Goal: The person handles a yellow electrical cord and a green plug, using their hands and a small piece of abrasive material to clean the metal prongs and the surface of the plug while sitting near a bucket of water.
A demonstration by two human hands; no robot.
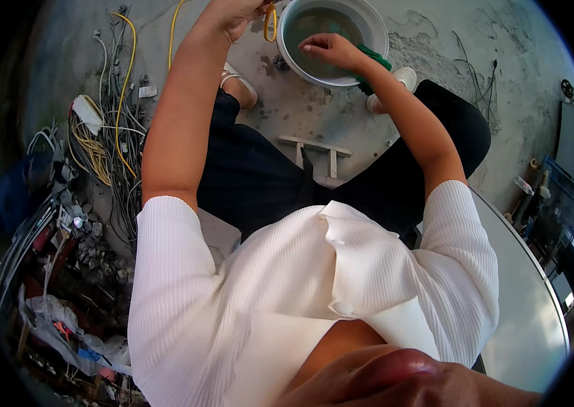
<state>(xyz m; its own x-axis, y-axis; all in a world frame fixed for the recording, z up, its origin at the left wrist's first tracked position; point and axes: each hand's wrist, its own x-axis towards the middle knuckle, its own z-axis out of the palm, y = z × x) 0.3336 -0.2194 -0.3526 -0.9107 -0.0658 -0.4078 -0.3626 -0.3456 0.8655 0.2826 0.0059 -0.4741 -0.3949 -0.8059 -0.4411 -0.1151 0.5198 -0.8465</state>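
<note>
At the top edge, my left hand (236,19) is partly cut off by the frame. Its fingers are closed, and a yellow loop (270,24), like a handle, hangs from them beside a basin. The rest of that thing is out of sight. My right hand (328,49) hovers over the round white basin (377,17), which holds murdy greenish water (311,24). The right fingers are loosely bent, with nothing visible in them. A green cloth (374,57) hangs over the basin's rim under my right wrist.
A tangle of grey and yellow cables (121,136) lies on the floor at the left. Scrap pieces (83,217) and plastic bags (56,325) are heaped below it. A small wooden stool (314,146) stands between my legs. A pale panel (524,285) lies to my right.
</note>
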